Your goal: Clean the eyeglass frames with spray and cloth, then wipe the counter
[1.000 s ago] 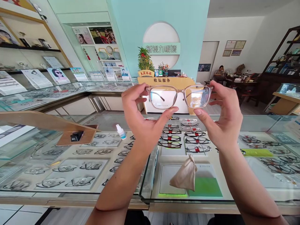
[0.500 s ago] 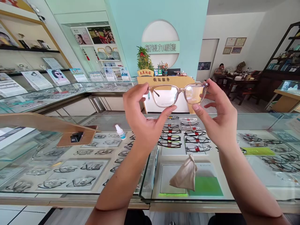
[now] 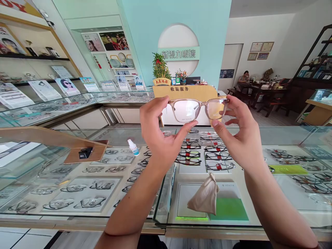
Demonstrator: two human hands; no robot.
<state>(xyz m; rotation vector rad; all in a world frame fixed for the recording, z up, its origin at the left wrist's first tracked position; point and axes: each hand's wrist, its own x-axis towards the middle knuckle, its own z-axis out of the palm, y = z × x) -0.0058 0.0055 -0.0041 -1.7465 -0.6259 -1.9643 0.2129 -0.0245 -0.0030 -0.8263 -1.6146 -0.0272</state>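
Observation:
A pair of eyeglasses [image 3: 202, 103] with a pale translucent frame is held up level above the glass counter, its lenses upright. My left hand [image 3: 162, 135] grips the left side, thumb at the lower edge of the lens and index finger at the top corner. On the other side my right hand [image 3: 238, 133] pinches the right corner the same way. The temples are mostly hidden behind the frame and fingers. Below the hands a crumpled beige cloth [image 3: 204, 195] lies on the counter top.
Rows of spectacles [image 3: 189, 160] fill the glass display case [image 3: 160, 211]. A small white spray bottle [image 3: 133, 148] stands left of my forearm, near a wooden stand [image 3: 88, 140]. Behind is a cashier desk [image 3: 186, 91]; a person [image 3: 243, 81] sits at a far table.
Both hands have lowered the eyeglasses slightly and come a little closer together. The cloth and bottle stay where they were.

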